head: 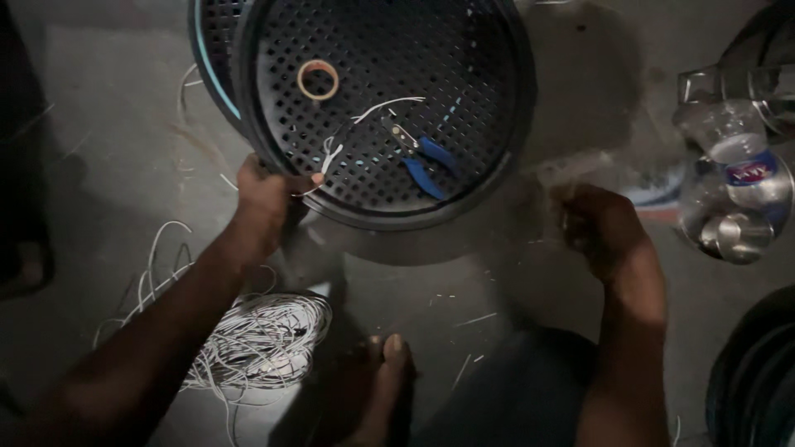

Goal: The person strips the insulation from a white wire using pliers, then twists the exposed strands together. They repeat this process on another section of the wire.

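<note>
left hand (267,199) is pinching a thin white wire (364,116) at the 7 o'clock rim of the black perforated stool seat (464,50), blue pliers (421,159) and a tape roll (318,79) sit on top, right hand (598,223) is curled shut at 4 o'clock, blurry, can't tell what it grips

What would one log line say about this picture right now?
left hand: grips rim of black perforated stool, pinching white wire | right hand: closed, blurred | on stool: tape roll, blue pliers | floor: wire coil
</note>
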